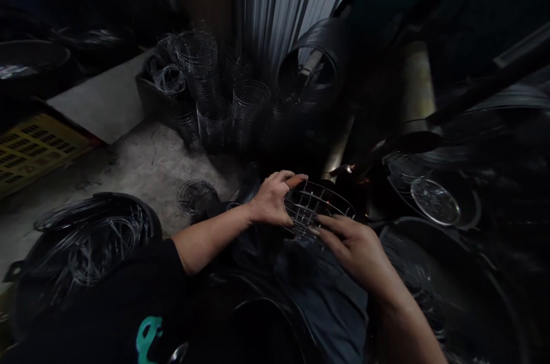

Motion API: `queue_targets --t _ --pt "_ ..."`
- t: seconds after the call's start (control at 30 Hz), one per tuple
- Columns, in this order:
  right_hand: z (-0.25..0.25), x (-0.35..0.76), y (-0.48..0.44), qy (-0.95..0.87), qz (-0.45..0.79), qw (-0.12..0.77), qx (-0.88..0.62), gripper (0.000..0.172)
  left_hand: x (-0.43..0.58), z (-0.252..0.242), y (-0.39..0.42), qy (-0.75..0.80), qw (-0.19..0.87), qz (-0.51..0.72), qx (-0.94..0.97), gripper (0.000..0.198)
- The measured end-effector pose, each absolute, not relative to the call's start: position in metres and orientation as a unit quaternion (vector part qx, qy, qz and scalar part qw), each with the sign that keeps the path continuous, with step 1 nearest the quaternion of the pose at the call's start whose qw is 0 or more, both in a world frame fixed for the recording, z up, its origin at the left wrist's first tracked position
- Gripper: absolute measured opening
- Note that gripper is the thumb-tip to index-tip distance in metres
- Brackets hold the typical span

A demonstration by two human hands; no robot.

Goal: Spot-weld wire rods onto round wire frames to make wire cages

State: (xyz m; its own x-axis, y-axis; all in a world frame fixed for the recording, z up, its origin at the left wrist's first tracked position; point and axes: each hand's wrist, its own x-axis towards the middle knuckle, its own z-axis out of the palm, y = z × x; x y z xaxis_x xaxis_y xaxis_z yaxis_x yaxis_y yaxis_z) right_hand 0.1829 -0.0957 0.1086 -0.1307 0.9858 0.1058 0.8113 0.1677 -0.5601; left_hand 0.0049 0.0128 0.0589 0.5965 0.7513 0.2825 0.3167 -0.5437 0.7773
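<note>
A small round wire basket [320, 199], made of crossed metal wires, is held tilted over my lap. My left hand [272, 199] grips its left side, with the fingers on the upper rim and the thumb lower down. On the near right side, my right hand [354, 246] has its fingertips pressed together at the basket's wires; what lies between them is too small to make out. Just beyond the basket stands a worn metal rod [339, 149], with a small glowing spot and a dark machine part beside its lower end.
Stacks of wire rings [251, 103] stand ahead on the floor. A black tub of wire pieces [146, 215] is at the left, near a yellow crate [45, 146]. To the right are a large dark basin [485, 272] and a round wire mesh piece [435, 202]. A metal drum [315, 60] lies behind.
</note>
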Motion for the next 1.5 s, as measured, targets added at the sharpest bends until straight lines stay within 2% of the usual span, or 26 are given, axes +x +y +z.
queue_targets --t 0.1,0.17,0.33,0.47,0.97,1.17,1.33,1.5 --pt "0.102 0.187 -0.103 -0.775 -0.006 0.151 -0.614 0.032 0.011 0.057 0.015 0.334 0.353 0.324 0.812 0.091" --pt "0.098 0.190 -0.106 -0.788 -0.057 0.144 -0.596 0.031 0.015 0.057 0.018 0.332 0.367 0.330 0.804 0.091" --pt "0.092 0.203 -0.099 -0.786 -0.054 0.235 -0.569 0.025 0.029 0.058 0.025 0.334 0.393 0.328 0.791 0.092" --pt "0.093 0.215 -0.083 -0.798 -0.075 0.275 -0.532 0.023 0.040 0.057 0.036 0.340 0.410 0.333 0.778 0.093" --pt "0.095 0.233 -0.051 -0.779 -0.088 0.300 -0.544 0.016 0.062 0.048 0.063 0.348 0.458 0.343 0.743 0.095" --pt "0.093 0.242 -0.031 -0.763 -0.119 0.285 -0.568 0.022 0.073 0.050 0.078 0.378 0.445 0.341 0.737 0.096" --pt "0.096 0.244 -0.034 -0.717 -0.061 0.348 -0.600 0.022 0.078 0.047 0.085 0.385 0.448 0.335 0.734 0.103" --pt "0.099 0.227 -0.066 -0.523 0.126 0.536 -0.651 0.028 0.083 0.050 0.093 0.404 0.442 0.330 0.730 0.106"
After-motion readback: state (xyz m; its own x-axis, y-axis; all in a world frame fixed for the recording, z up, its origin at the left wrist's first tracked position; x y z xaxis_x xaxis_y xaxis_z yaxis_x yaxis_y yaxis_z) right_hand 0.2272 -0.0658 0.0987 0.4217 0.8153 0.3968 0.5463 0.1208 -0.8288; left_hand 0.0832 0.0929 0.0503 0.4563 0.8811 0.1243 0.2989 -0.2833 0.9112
